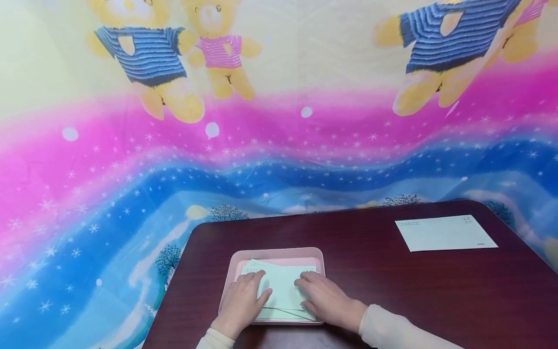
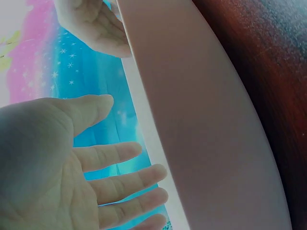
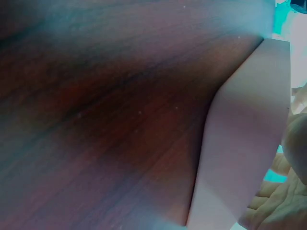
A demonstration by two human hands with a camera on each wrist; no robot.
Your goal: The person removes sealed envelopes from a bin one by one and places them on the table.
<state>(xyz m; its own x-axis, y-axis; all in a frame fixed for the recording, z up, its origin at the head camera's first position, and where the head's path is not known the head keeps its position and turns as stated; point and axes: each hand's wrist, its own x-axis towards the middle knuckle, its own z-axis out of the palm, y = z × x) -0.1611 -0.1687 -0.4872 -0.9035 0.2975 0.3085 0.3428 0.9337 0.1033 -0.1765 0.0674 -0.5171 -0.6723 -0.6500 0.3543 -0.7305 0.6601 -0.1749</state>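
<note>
A shallow pink tray (image 1: 279,251) stands near the table's front edge, with several pale green envelopes (image 1: 283,288) stacked unevenly inside it. My left hand (image 1: 244,295) reaches over the tray's left side, its fingertips at the left edge of the top envelope. In the left wrist view this hand (image 2: 62,163) has its fingers spread and straight beside the tray wall (image 2: 201,110). From the right, my right hand (image 1: 329,298) lies over the tray's right rim, fingers extended onto the top envelope's right edge. The tray wall (image 3: 240,120) partly hides the right hand (image 3: 288,196) in the right wrist view.
A single envelope (image 1: 446,233) lies flat at the back right of the dark wooden table (image 1: 362,257). Behind the table hangs a colourful cloth (image 1: 279,135) printed with bears and snowflakes.
</note>
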